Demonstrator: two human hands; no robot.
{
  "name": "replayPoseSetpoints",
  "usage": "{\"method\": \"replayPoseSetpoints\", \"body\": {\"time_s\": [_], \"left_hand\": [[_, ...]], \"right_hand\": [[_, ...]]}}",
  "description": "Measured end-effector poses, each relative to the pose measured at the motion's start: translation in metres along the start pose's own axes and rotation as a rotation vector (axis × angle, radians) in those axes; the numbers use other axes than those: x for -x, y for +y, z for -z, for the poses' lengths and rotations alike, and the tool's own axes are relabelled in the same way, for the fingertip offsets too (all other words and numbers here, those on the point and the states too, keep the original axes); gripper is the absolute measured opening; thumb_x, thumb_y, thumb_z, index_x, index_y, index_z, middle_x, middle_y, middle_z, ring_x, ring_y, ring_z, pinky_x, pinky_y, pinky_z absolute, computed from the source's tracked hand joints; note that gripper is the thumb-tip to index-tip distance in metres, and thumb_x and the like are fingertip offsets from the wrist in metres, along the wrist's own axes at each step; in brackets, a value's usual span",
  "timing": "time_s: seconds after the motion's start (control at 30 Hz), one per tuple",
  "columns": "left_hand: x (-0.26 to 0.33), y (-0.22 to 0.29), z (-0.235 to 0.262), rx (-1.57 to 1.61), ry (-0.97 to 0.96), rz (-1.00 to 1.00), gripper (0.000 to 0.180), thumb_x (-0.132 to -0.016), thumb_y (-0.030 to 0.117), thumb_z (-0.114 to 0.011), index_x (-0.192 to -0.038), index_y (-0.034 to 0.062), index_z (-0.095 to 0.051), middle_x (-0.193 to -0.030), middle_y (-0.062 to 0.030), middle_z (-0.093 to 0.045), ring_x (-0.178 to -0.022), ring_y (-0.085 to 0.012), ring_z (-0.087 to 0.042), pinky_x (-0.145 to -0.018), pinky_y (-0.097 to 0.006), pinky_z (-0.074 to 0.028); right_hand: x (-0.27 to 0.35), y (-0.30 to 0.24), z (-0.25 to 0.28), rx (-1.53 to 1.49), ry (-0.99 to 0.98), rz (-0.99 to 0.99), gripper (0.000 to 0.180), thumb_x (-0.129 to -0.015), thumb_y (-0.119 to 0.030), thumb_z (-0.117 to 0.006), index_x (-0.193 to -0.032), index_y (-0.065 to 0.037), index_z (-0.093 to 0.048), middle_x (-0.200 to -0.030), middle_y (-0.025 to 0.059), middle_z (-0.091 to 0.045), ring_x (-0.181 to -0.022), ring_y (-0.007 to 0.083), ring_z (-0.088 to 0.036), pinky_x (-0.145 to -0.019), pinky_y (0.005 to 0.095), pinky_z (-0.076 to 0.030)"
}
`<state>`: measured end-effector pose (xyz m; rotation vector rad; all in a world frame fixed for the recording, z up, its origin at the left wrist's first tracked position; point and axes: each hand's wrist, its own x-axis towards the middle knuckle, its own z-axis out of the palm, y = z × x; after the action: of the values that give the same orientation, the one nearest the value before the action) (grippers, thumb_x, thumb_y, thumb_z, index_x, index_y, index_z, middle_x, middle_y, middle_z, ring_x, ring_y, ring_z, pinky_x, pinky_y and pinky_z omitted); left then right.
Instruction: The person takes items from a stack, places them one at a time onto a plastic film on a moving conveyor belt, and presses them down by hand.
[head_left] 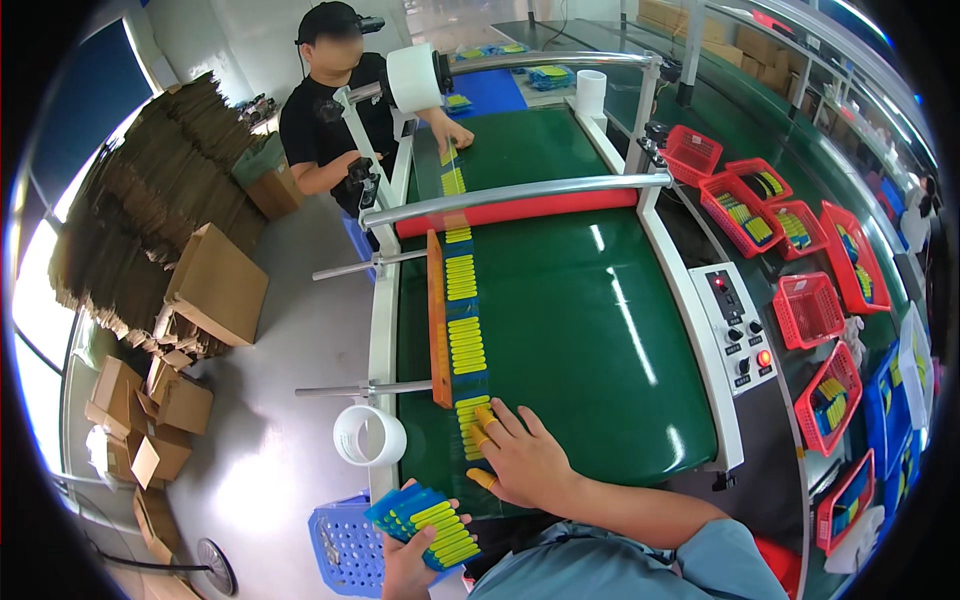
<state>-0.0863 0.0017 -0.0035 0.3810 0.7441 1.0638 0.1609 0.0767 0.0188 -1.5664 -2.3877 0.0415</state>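
Observation:
My left hand [405,572] is closed round a fanned stack of blue cards with yellow-green strips [437,532], just off the belt's near left corner. On the green conveyor belt [570,340], my right hand [530,460] lies with its fingers stretched out. Yellow finger covers sit on some of its fingertips, which touch the nearest card [468,425]. More cards of the same kind [466,345] run in a line up the belt's left side, beside an orange guide bar [438,320]. My right palm hides part of the belt.
Metal bars [520,200] and a red roller [540,208] cross the belt. A co-worker's hand [448,130] touches the far end of the line. Right of the belt stand a control panel [735,330] and several red baskets [808,310]. A blue crate [335,555] and cardboard boxes [215,285] stand left.

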Motion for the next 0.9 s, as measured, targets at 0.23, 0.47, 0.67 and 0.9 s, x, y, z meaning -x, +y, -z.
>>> {"method": "replayPoseSetpoints", "body": {"time_s": [0.23,0.47,0.67,0.9], "left_hand": [[-0.003,-0.004,0.001,-0.051,-0.023,0.006,0.075,-0.094,-0.004,-0.059,-0.158,0.0198,-0.026,-0.135,-0.0307,-0.055,-0.117,-0.0504,-0.062,-0.091,-0.067,-0.054],[0.008,-0.005,-0.012,-0.016,0.014,-0.018,0.073,-0.095,-0.004,-0.058,-0.157,0.0183,-0.027,-0.134,-0.0309,-0.056,-0.118,-0.0494,-0.062,-0.093,-0.068,-0.053],[0.029,-0.011,-0.027,-0.038,-0.017,-0.051,0.069,-0.096,-0.004,-0.056,-0.156,0.0171,-0.029,-0.136,-0.0307,-0.055,-0.12,-0.0477,-0.061,-0.096,-0.066,-0.052],[0.06,-0.037,-0.046,-0.001,-0.051,-0.098,0.059,-0.099,0.003,-0.059,-0.152,0.0101,-0.035,-0.138,-0.0258,-0.057,-0.122,-0.0416,-0.062,-0.1,-0.059,-0.052]], "right_hand": [[-0.016,0.001,-0.004,-0.003,-0.05,-0.01,0.061,-0.094,-0.05,-0.06,-0.132,-0.002,-0.061,-0.134,0.0167,-0.056,-0.14,0.0346,-0.042,-0.114,0.05,-0.032],[-0.026,0.02,-0.007,-0.025,-0.069,0.075,0.06,-0.093,-0.049,-0.061,-0.13,-0.002,-0.061,-0.138,0.0175,-0.054,-0.142,0.0353,-0.04,-0.114,0.0509,-0.032],[-0.021,0.017,0.021,-0.029,-0.043,0.137,0.057,-0.092,-0.041,-0.067,-0.132,-0.002,-0.059,-0.141,0.0191,-0.052,-0.144,0.0374,-0.038,-0.115,0.0524,-0.031],[0.001,-0.02,0.138,-0.645,0.101,0.592,0.047,-0.088,-0.024,-0.072,-0.129,-0.004,-0.061,-0.131,0.0134,-0.06,-0.126,0.0333,-0.056,-0.102,0.0462,-0.045]]}}
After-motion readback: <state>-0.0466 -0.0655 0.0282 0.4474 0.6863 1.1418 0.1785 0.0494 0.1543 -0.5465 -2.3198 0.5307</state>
